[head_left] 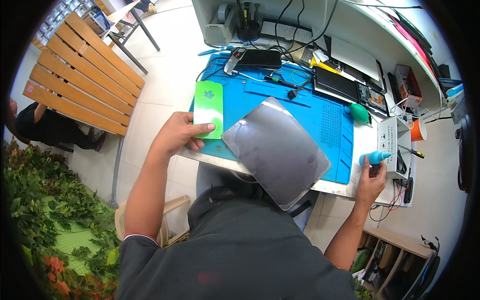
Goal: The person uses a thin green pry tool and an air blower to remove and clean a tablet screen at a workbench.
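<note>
The green slab (207, 107), by the blue mat's (346, 150) left edge, is pinched in the left hand (179, 132), glossy and leaf-marked. A bare wedge of mat opens between it and the dark panel (280, 152) overhanging the surface's (340, 189) front; the right hand (371, 183) grips a blue bottle (371, 158).

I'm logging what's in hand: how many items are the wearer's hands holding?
2: a flat green rectangle in the left hand, and a light-blue bottle in the right hand. Something small could be hidden behind the fingers.
</note>
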`<state>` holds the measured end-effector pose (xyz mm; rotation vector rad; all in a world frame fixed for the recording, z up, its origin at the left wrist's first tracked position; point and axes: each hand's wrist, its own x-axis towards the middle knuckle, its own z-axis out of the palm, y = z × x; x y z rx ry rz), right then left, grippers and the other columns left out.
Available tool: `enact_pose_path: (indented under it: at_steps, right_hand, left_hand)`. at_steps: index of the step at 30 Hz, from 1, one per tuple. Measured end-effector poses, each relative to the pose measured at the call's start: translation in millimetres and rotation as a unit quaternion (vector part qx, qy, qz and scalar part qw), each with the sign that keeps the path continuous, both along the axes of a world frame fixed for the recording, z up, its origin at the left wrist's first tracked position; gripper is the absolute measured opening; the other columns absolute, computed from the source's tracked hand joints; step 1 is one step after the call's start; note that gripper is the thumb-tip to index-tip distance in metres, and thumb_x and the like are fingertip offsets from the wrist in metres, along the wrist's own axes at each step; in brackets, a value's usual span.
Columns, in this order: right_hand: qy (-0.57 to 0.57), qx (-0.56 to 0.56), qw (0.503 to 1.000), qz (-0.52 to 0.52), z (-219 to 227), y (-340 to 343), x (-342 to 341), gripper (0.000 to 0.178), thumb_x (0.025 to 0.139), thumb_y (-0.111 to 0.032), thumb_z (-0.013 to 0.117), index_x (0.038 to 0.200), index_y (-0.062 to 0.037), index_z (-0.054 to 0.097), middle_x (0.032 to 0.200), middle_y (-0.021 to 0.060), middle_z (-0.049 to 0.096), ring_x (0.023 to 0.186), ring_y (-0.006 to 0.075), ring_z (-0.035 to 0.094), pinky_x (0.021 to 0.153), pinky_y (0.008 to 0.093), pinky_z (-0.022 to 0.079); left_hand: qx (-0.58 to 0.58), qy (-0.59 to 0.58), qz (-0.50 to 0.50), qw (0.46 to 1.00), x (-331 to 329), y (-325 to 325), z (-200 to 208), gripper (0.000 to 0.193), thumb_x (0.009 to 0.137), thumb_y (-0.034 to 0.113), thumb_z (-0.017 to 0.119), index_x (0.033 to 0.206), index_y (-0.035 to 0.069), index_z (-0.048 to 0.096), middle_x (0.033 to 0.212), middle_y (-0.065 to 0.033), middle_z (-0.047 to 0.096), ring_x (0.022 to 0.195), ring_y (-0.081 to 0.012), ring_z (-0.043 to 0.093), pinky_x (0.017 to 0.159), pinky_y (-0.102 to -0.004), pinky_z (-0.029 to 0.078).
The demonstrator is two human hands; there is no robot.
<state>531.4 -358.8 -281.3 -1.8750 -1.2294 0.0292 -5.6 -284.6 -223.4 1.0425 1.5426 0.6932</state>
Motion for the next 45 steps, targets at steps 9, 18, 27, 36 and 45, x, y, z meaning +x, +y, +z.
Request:
enact_pose_path:
  at_steps: [9, 18, 27, 36, 45]
  right_hand:
    - [-0.016, 0.158, 0.979, 0.126, -20, -60, -37, 0.032, 0.094, -0.013, 0.090, 0.111, -0.0001, 0.066, 0.097, 0.0089, 0.065, 0.085, 0.0204, 0.059, 0.077, 0.0322, 0.050]
    - [-0.207, -0.181, 0.884, 0.378, 66, 26, -197, 0.145, 0.068, -0.086, 0.088, 0.165, 0.0099, 0.037, 0.164, 0.0407, 0.040, 0.158, 0.0580, 0.035, 0.128, 0.0682, 0.029]
    - [-0.247, -0.223, 0.868, 0.369, 53, 41, -215, 0.160, 0.057, -0.089, 0.091, 0.165, 0.0145, 0.034, 0.164, 0.0414, 0.037, 0.154, 0.0560, 0.036, 0.132, 0.0613, 0.026]
    - [-0.231, -0.221, 0.872, 0.372, 52, 42, -215, 0.159, 0.057, -0.086, 0.092, 0.164, 0.0165, 0.034, 0.166, 0.0418, 0.036, 0.154, 0.0556, 0.035, 0.133, 0.0605, 0.025]
    - [-0.204, -0.238, 0.868, 0.385, 54, 43, -214, 0.159, 0.060, -0.087, 0.091, 0.166, 0.0156, 0.031, 0.169, 0.0422, 0.032, 0.160, 0.0566, 0.029, 0.133, 0.0686, 0.022]
  left_hand:
    - [-0.080, 0.019, -0.129, 0.988, 6, 19, 11, 0.031, 0.089, 0.022, 0.093, 0.100, -0.003, 0.078, 0.072, -0.0089, 0.074, 0.052, -0.0138, 0.068, 0.047, -0.0268, 0.055]
    - [-0.017, 0.056, -0.134, 0.989, 15, 18, 9, 0.021, 0.090, 0.015, 0.088, 0.095, -0.003, 0.079, 0.073, -0.0070, 0.074, 0.054, -0.0126, 0.067, 0.051, -0.0271, 0.056]
    - [0.043, 0.121, -0.162, 0.978, 22, 19, 0, 0.023, 0.092, 0.023, 0.083, 0.089, 0.001, 0.076, 0.067, -0.0015, 0.066, 0.050, -0.0098, 0.058, 0.049, -0.0284, 0.044]
    - [0.060, 0.114, -0.157, 0.979, 31, 23, -3, 0.026, 0.095, 0.024, 0.081, 0.089, -0.002, 0.077, 0.067, -0.0048, 0.068, 0.054, -0.0144, 0.061, 0.055, -0.0329, 0.050]
    - [0.060, 0.120, -0.132, 0.982, 44, 34, -8, 0.028, 0.095, 0.025, 0.081, 0.090, -0.003, 0.078, 0.069, -0.0048, 0.069, 0.055, -0.0142, 0.061, 0.057, -0.0331, 0.050]
